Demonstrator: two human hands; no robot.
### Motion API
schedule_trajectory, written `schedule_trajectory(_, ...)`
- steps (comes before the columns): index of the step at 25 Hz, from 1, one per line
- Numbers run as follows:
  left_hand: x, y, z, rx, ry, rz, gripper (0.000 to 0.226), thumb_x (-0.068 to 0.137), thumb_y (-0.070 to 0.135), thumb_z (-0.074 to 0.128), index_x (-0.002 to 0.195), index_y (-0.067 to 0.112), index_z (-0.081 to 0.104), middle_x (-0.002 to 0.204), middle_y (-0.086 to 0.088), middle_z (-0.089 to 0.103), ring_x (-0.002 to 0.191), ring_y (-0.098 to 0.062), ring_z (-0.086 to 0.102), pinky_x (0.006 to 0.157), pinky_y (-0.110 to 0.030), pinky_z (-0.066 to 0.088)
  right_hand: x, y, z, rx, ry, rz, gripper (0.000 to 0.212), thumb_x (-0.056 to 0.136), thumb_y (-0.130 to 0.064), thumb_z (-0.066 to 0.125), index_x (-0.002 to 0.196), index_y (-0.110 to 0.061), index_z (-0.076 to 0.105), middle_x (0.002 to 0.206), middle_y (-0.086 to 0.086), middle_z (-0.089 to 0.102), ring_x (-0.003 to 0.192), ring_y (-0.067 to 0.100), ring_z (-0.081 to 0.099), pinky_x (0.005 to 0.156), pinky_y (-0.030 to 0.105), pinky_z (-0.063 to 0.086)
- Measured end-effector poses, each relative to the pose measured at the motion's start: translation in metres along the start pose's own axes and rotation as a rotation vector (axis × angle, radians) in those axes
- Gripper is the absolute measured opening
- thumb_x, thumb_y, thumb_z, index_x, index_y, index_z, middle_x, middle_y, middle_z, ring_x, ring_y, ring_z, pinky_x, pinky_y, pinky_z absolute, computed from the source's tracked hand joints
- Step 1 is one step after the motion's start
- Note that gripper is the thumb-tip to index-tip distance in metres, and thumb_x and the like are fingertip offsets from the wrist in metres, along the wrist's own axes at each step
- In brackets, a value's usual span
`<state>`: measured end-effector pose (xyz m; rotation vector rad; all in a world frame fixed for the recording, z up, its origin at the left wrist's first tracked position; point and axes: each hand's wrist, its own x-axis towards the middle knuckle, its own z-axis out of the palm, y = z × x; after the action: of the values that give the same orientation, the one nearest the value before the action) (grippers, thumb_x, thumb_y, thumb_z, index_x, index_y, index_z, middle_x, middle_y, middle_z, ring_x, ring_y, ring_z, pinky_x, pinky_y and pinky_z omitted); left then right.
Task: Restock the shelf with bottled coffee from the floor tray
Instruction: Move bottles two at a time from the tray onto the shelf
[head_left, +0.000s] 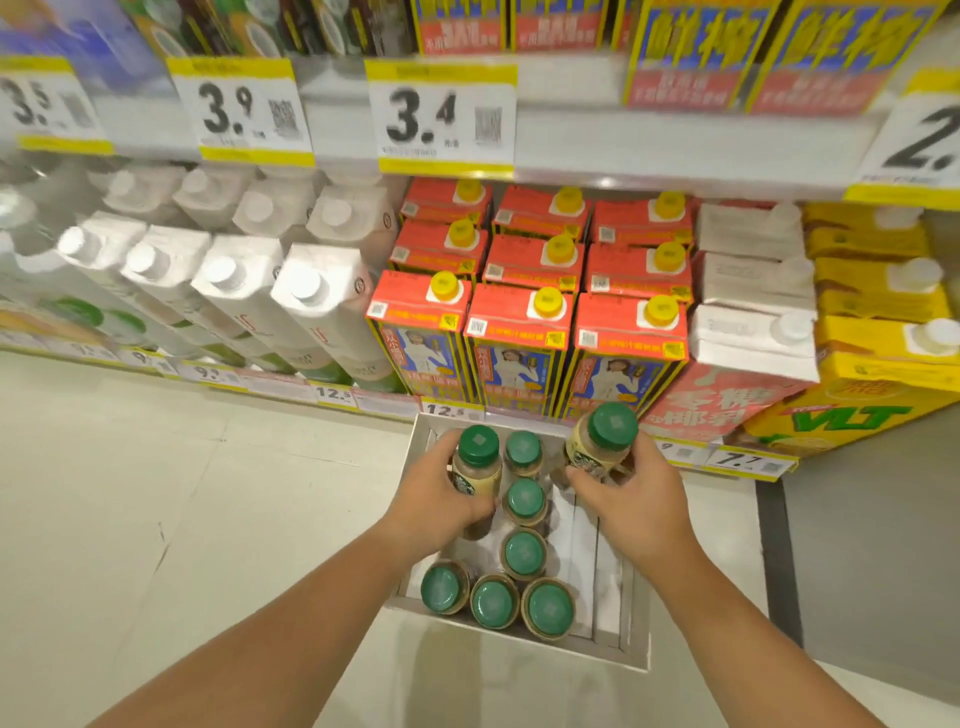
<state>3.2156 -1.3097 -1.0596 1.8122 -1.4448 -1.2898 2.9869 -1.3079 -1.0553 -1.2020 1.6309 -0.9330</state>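
Coffee bottles with green caps are standing in a white tray on the pale floor, in the lower centre of the frame, just in front of the bottom shelf. Six of them are sitting loose in the tray: three in a line down its middle and three side by side along the near edge. The left hand is wrapping its fingers round a seventh bottle at the tray's far left corner, gripping the body below the cap. The right hand is gripping an eighth bottle at the far right corner, fingers curling round the label. This one is sitting higher in the frame, its cap overlapping the foot of the red cartons. Whether either held bottle is touching the tray I cannot tell, as the hands are hiding the bases. Those yellow-capped red cartons are filling the middle of the shelf, with white cartons standing to their left and yellow cartons at the right edge. Large price tags are hanging across the top.
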Motion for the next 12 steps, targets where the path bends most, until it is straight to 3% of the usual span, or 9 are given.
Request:
schedule_trajectory(2, -0.013, 0.039, -0.022, -0.023, 0.038, 0.061, 0.058, 0.061, 0.011, 0.081, 0.103, 0.043, 0.06, 0.088, 0.019, 0.071, 0.076, 0.0, 0.068, 0.061, -0.011, 0.049, -0.007, -0.038, -0.018, 0.024, -0.002, -0.044, 0.048, 0.069, -0.018, 0.083, 0.093, -0.054, 0.063, 0.094, -0.037, 0.067, 0.088, -0.014, 0.062, 0.068, -0.001, 0.042)
schedule_trajectory(4, -0.025, 0.077, -0.04, -0.067, 0.079, 0.103, 0.054, 0.062, 0.012, 0.082, 0.103, 0.04, 0.06, 0.089, 0.017, 0.071, 0.075, -0.003, 0.069, 0.058, -0.012, 0.05, -0.014, -0.073, -0.032, 0.045, 0.009, -0.069, 0.045, 0.067, -0.017, 0.084, 0.091, -0.049, 0.064, 0.091, -0.034, 0.068, 0.083, -0.011, 0.064, 0.064, 0.003, 0.045)
schedule_trajectory(7, -0.049, 0.15, -0.073, -0.097, 0.178, 0.239, 0.041, 0.067, 0.013, 0.084, 0.095, 0.037, 0.065, 0.085, 0.014, 0.073, 0.073, 0.0, 0.066, 0.058, -0.008, 0.047, -0.021, -0.133, -0.061, 0.159, 0.035, -0.124, 0.042, 0.068, -0.007, 0.082, 0.093, -0.035, 0.066, 0.088, -0.024, 0.072, 0.08, -0.004, 0.068, 0.062, 0.009, 0.049)
schedule_trajectory(10, -0.078, 0.228, -0.102, -0.097, 0.247, 0.412, 0.043, 0.067, 0.011, 0.086, 0.098, 0.036, 0.07, 0.086, 0.009, 0.075, 0.073, -0.001, 0.066, 0.064, -0.009, 0.048, -0.031, -0.193, -0.094, 0.208, 0.069, -0.222, 0.046, 0.069, -0.004, 0.078, 0.098, -0.038, 0.068, 0.092, -0.016, 0.075, 0.084, 0.001, 0.07, 0.068, 0.009, 0.05)
schedule_trajectory(12, -0.093, 0.279, -0.119, -0.117, 0.339, 0.513, 0.046, 0.056, 0.022, 0.091, 0.096, 0.035, 0.073, 0.085, 0.007, 0.075, 0.069, -0.004, 0.066, 0.064, -0.011, 0.049, -0.037, -0.231, -0.116, 0.225, 0.139, -0.31, 0.047, 0.061, -0.009, 0.078, 0.097, -0.039, 0.07, 0.09, -0.009, 0.077, 0.081, 0.005, 0.071, 0.067, 0.011, 0.051)
